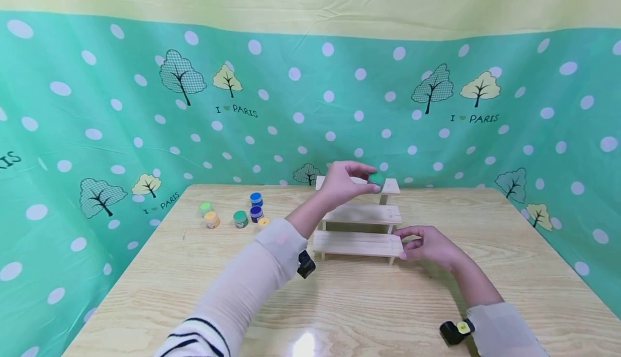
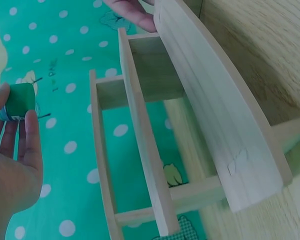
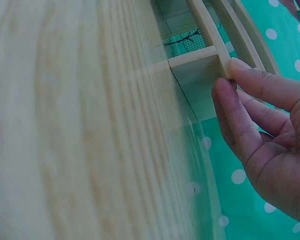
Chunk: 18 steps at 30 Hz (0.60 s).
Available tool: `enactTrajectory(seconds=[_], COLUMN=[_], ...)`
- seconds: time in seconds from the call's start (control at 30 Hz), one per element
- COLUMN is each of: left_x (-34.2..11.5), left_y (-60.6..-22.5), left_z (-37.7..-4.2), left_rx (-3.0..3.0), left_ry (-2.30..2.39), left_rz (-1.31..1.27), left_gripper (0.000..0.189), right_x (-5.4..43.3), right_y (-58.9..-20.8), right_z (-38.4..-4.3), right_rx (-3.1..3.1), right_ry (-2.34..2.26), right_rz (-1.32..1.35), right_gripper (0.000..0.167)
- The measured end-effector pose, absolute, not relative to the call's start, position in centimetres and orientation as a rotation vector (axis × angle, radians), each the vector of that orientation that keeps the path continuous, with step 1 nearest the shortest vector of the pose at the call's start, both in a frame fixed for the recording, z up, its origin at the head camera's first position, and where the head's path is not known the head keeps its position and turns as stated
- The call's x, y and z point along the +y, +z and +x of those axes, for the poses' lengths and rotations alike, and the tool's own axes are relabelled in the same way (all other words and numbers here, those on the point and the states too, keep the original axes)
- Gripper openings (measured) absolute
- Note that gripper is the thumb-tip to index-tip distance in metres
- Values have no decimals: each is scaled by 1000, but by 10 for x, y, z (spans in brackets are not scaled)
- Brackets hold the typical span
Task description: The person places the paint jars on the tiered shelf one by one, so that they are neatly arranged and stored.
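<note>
1. Table (image 1: 160,276): pale wood, grain clearly marked; far edge runs behind the stand, bright glare patch well in front of it.
2. Stand (image 1: 359,244): plain wood, three stepped boards, upright, feet on the tabletop. Landmark for what follows.
3. Yellow-lidded jar (image 1: 263,221): left of stand, nearest of the jars to it; partly hidden by a sleeve.
4. Dark blue jar (image 1: 256,214): left of stand, just beyond the yellow-lidded one.
5. Blue jar (image 1: 256,199): left of stand, behind the dark blue.
6. Green jar (image 1: 240,219): farther left of stand.
7. Orange jar (image 1: 212,219), light green jar (image 1: 206,209): farthest left of stand, close together.
</note>
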<state>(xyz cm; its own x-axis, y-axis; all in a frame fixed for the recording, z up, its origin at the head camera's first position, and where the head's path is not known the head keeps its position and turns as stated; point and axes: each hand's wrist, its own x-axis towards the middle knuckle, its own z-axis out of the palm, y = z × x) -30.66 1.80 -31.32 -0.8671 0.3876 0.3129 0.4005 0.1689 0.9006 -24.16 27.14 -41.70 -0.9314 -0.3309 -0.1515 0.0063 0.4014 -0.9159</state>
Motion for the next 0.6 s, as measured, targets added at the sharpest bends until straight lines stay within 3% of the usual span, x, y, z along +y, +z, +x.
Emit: enactTrajectory(seconds=[0.6], left_x=[45], left_y=[-329], left_z=[-326], left_rx=[-2397], left_ry=[-1850], left_rz=[-645], left_gripper=[32], right_x=[272], right_y=[-420], right_z=[-242], right_rx=[2302], right_ry=[-1606], right_rz=[-298], right_gripper=[63])
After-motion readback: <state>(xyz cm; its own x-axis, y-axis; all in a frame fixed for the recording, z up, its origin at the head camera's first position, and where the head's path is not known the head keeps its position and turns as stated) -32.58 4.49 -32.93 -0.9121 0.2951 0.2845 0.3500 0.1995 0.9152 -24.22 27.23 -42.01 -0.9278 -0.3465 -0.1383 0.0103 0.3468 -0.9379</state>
